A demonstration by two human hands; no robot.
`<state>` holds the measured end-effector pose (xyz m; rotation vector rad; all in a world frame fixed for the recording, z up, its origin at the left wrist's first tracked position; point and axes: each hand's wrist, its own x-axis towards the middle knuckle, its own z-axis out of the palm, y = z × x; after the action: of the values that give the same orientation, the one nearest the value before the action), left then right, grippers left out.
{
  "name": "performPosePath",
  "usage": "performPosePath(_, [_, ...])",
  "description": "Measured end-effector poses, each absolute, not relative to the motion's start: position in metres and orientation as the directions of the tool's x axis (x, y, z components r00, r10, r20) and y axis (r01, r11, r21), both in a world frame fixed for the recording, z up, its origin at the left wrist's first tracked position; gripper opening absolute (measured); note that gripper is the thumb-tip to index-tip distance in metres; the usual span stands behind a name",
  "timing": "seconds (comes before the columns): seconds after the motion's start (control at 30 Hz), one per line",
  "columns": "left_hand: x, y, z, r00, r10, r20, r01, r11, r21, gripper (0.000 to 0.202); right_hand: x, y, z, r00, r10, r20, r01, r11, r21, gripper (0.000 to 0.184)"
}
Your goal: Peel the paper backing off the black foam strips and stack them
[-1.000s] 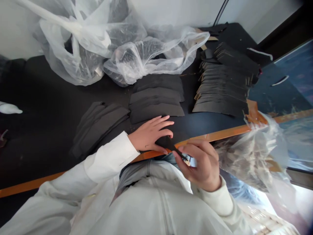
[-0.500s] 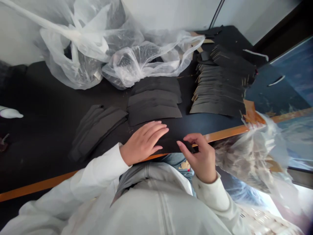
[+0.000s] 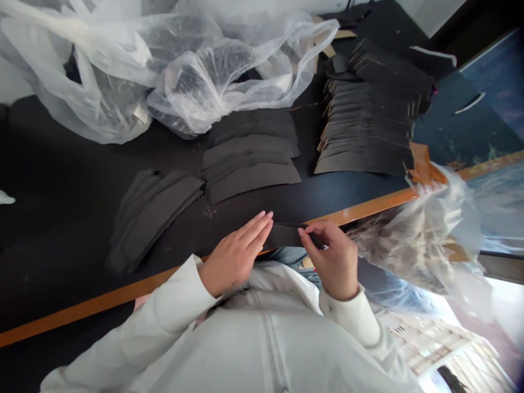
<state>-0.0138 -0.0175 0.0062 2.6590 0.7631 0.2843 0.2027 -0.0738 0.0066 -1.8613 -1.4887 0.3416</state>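
Right hand (image 3: 335,267) fingertips clamp a black card strip (image 3: 286,236), left hand (image 3: 233,267) fingers lie together beside it, more strips (image 3: 364,131) stacked upper right

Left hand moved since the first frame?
Yes: the left hand has drawn back toward the body, and its fingers now sit further from the middle stack of black strips, which stays put on the table.
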Motion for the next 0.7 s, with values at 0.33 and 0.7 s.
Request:
performPosePath(0.33, [-0.011,-0.014,0.014,0.906,0.421,0.046,0.392,-0.875,0.284,0.087,0.207,-0.077,-0.004,0.286,0.927,0.244,0.786,-0.082,-0.613,0.013])
performPosePath(0.7, [-0.011,-0.016,0.015,0.871,0.491,0.011,0.486,-0.864,0.132,0.057,0.206,-0.058,0.006,0.26,0.935,0.239,0.799,-0.069,-0.598,0.017])
